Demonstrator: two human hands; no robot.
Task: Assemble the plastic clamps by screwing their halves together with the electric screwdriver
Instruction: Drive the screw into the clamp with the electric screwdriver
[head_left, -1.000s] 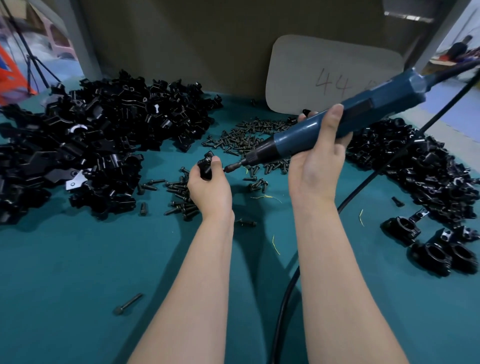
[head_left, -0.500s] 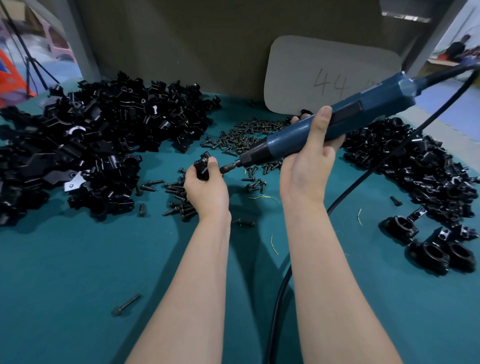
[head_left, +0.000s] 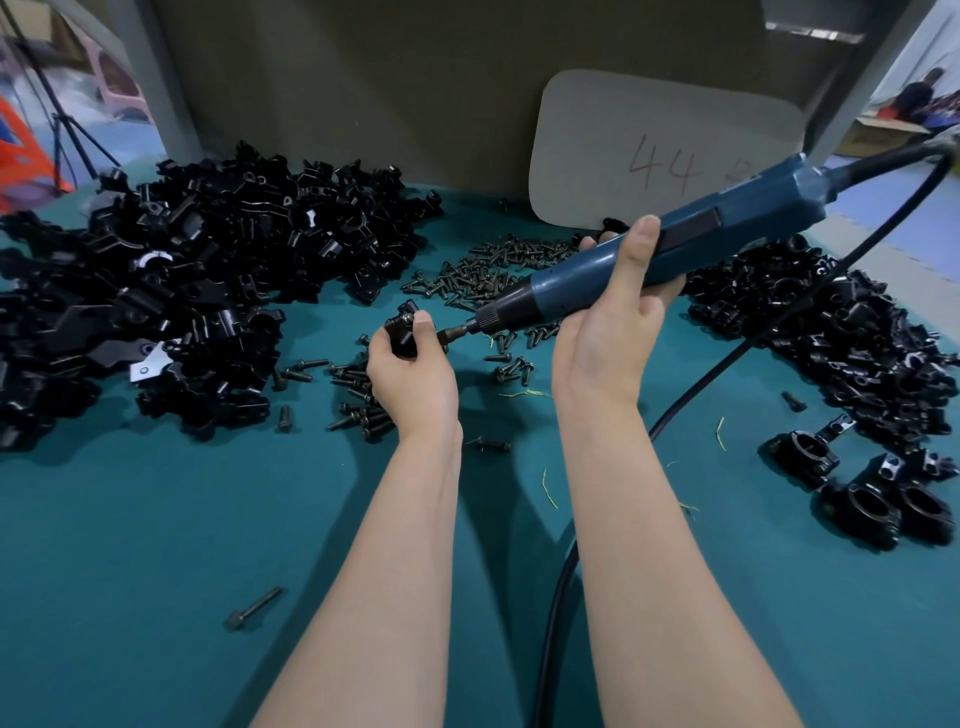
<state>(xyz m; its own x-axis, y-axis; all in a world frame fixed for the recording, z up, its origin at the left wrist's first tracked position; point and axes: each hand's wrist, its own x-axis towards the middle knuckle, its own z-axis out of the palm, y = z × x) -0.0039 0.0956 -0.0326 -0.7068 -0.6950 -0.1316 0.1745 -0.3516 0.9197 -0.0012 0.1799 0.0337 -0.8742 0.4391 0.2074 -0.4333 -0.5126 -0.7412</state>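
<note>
Clamp (head_left: 402, 332) pinched in our left hand (head_left: 410, 374) | right hand (head_left: 608, 332) gripped screwdriver (head_left: 649, 254) | bit met clamp's right side, tool axis rising right.

One screwdriver (head_left: 587, 278); one held clamp (head_left: 401, 332); two heaps of clamp halves (head_left: 182, 291) (head_left: 831, 332)

Pale grey card (head_left: 649, 130), rounded corners, propped upright against back wall (head_left: 363, 78), beyond and above right hand (head_left: 608, 332). Handwritten on card in faint reddish-brown strokes: "44". Digits large, slightly slanted, on card's lower right part, just above hand's uppermost fingertip. Further mark right of "44", at card's edge, partly hidden behind body of electric screwdriver (head_left: 727, 223) held in that hand; character cannot be told.
</note>
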